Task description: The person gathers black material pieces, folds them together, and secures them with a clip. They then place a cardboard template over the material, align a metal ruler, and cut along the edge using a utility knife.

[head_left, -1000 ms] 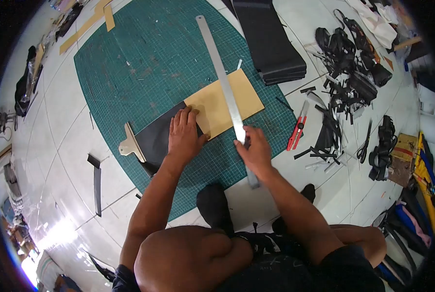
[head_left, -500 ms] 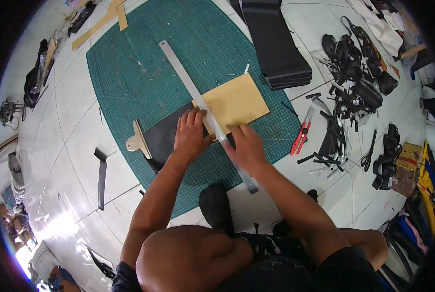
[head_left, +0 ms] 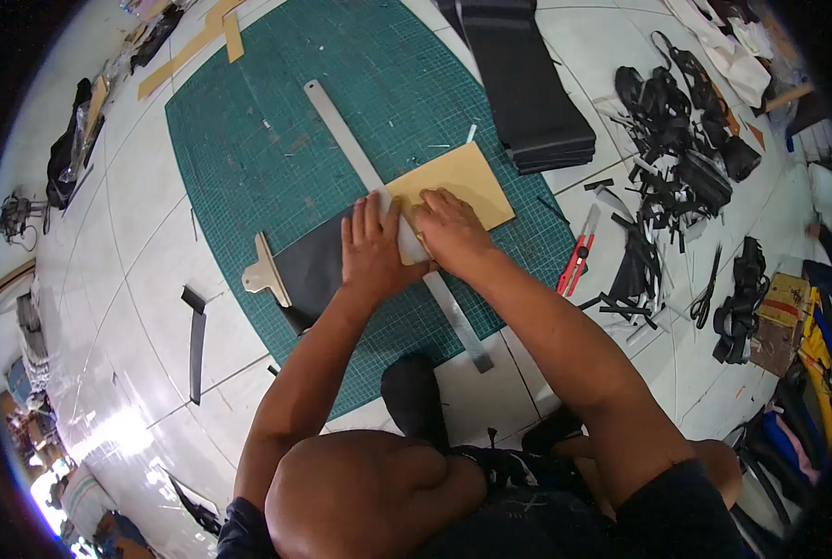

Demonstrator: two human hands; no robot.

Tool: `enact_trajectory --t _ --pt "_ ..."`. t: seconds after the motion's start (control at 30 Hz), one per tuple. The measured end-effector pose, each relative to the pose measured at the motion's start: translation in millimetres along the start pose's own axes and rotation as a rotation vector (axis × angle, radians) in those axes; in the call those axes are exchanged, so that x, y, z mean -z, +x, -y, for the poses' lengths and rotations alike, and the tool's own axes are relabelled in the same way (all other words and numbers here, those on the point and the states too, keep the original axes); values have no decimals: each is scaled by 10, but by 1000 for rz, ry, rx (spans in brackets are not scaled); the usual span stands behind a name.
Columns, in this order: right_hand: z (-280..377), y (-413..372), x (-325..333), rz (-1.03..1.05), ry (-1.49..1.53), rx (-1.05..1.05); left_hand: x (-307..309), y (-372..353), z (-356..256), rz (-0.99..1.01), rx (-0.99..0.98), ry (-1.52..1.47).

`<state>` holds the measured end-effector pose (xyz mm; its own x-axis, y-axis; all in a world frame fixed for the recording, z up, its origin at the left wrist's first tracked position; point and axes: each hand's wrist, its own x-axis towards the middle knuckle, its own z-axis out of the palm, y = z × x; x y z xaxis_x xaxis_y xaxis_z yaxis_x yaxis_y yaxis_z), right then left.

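Note:
A long steel ruler (head_left: 342, 132) slants across the green cutting mat (head_left: 276, 158). It lies over a black sheet (head_left: 315, 256) and along the left part of a tan board (head_left: 467, 186). My left hand (head_left: 373, 247) lies flat, fingers spread, on the black sheet and the ruler's edge. Close by on the right, my right hand (head_left: 448, 228) rests on the tan board against the ruler, fingers extended and partly bent. A metal bulldog clip (head_left: 265, 272) grips the black sheet's left end.
A red utility knife (head_left: 576, 256) lies right of the mat, near heaped black scraps (head_left: 681, 177) and scissors (head_left: 706, 287). Folded black material (head_left: 537, 93) is stacked at the upper right. A black strip (head_left: 196, 354) lies on the white tiles at left. My knee (head_left: 341, 494) is in front.
My right hand has moved up from the ruler's lower part onto the tan board. My left hand has shifted slightly right and down, its fingers flatter. The ruler stays nearly in place.

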<state>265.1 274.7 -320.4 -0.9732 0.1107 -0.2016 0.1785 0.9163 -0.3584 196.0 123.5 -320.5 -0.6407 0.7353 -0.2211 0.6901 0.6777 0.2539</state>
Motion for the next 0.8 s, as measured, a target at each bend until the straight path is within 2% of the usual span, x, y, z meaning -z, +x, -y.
enact_trajectory --t 0.17,0.23,0.37,0.8 --pt "-14 0 -134 -84 -42 17 66 -12 52 159 32 38" --pt "30 44 -95 11 -56 -5 101 -66 98 186 42 72" --pt "110 126 18 173 -72 -63 128 -173 230 188 42 32" --pt "305 292 223 307 -132 -161 95 -232 463 125 -44 -76"
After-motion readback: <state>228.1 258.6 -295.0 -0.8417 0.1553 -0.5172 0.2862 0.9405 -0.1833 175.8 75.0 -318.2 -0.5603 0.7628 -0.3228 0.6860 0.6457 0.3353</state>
